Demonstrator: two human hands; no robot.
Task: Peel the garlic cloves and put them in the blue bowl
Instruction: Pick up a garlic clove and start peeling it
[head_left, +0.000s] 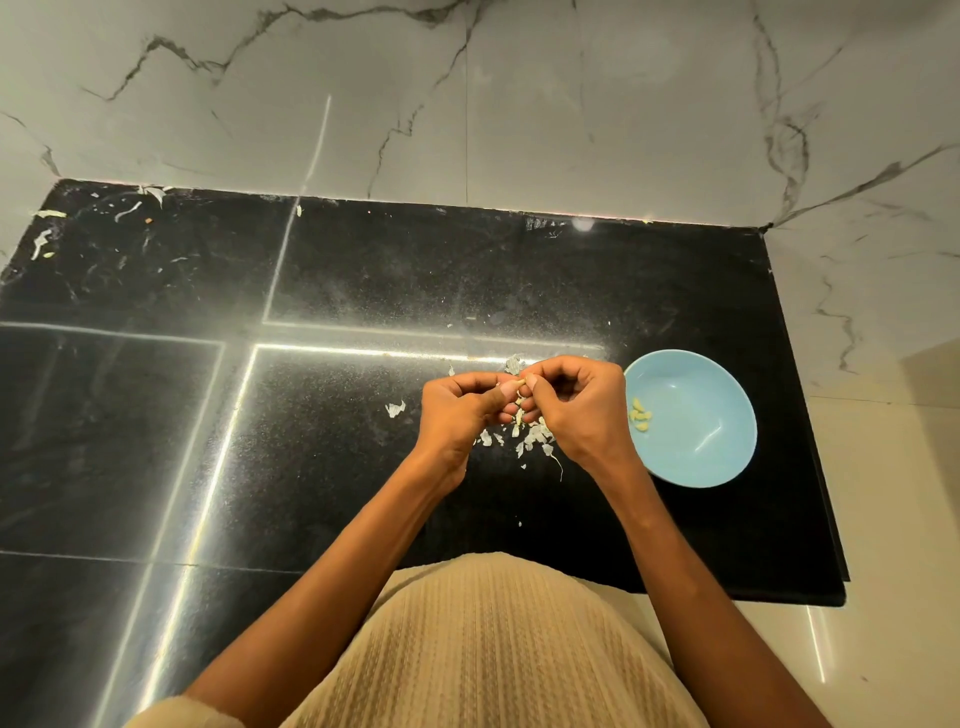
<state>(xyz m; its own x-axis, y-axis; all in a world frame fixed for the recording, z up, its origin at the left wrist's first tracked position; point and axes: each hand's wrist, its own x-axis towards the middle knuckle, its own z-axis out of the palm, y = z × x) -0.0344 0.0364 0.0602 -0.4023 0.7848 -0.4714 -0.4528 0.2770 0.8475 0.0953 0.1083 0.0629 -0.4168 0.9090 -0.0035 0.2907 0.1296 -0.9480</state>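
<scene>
presently a clove (521, 385) is pinched between left hand (457, 415) and right hand (576, 405), fingers curled together above the counter (363, 270).
it is held over the skins (530, 439) so peel is dropped there; the bowl (727, 457), just right, unobstructed, holds peeled cloves (640, 414).

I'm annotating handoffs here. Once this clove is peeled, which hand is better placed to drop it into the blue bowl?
Probably the right hand: it lies right beside the blue bowl, while the left hand is farther away. Both pinch the garlic clove.
</scene>
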